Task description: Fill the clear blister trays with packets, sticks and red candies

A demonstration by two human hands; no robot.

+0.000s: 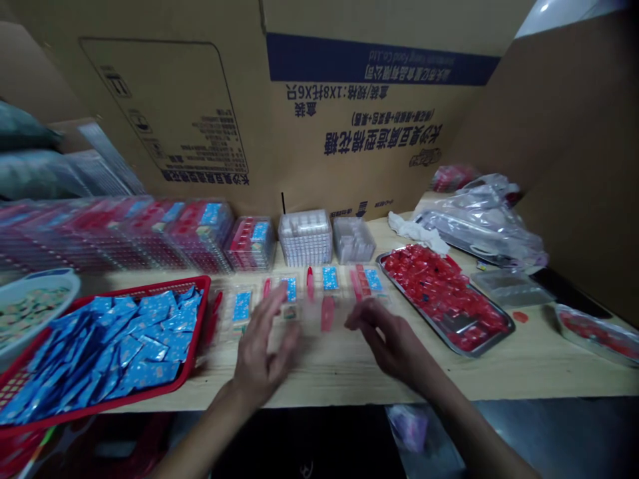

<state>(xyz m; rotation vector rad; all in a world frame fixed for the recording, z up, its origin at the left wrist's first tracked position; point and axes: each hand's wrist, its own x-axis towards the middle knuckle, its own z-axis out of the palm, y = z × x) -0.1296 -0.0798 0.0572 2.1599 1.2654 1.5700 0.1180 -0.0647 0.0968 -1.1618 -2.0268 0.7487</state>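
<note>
My left hand (264,339) hovers blurred, fingers spread, over a row of clear plastic blister trays (299,299) on the wooden table. The trays hold small blue sachets (329,278) and red packets (327,313). My right hand (389,339) sits just to the right, fingers loosely curved and nothing visible in them. Neither hand clearly touches a tray. To the left, a red plastic basket (104,346) is heaped with blue sachets. To the right, a steel tray (444,299) is piled with red packets.
Stacks of filled blister trays (150,233) line the back of the wooden table (319,379), in front of a cardboard carton wall (369,113). Plastic bags (479,223), a white cloth, a bowl of mixed sachets (30,313) and another tray of red packets (596,332) stand around.
</note>
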